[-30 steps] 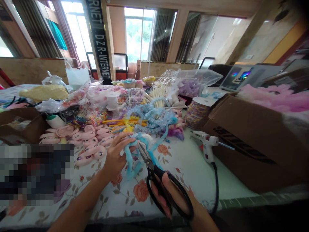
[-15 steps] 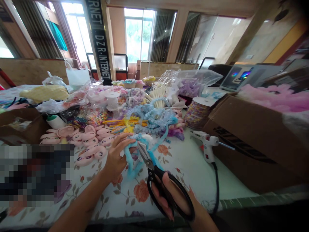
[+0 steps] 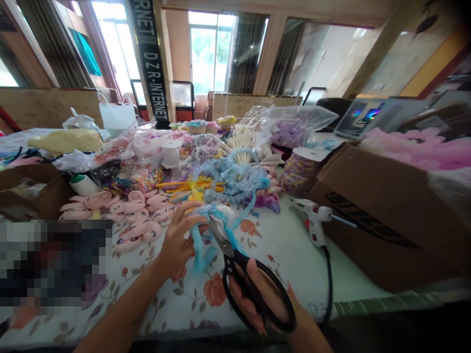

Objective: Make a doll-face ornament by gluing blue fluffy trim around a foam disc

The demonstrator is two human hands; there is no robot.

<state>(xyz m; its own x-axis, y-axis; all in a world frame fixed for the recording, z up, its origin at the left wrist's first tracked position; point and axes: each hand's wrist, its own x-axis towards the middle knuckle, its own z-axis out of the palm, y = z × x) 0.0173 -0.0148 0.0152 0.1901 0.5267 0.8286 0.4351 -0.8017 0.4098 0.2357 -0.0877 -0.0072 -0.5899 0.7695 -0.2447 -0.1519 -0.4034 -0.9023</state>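
My right hand (image 3: 257, 299) is wrapped round the black handles of a pair of scissors (image 3: 228, 255), thumb in one loop and fingers in the other. The blades point up and away, their tips at a light-blue ribbon (image 3: 197, 245) of sheer fabric. My left hand (image 3: 180, 233) pinches that ribbon just left of the blades. A loose loop of it hangs down toward the tablecloth, and another strand runs right toward a blue ruffled pile (image 3: 235, 181). Whether the blades meet fully is hard to see, as ribbon covers the tips.
Pink plush rabbit heads (image 3: 136, 220) lie left of my hands. A white glue gun (image 3: 312, 223) with a black cord rests at right, against a large cardboard box (image 3: 390, 220). A spool of multicoloured trim (image 3: 300, 171) stands behind it. A floral tablecloth (image 3: 165, 304) covers the table.
Very little differs. The scissors and my right hand have shifted slightly left, and the fingers of my left hand have moved slightly at the ribbon.
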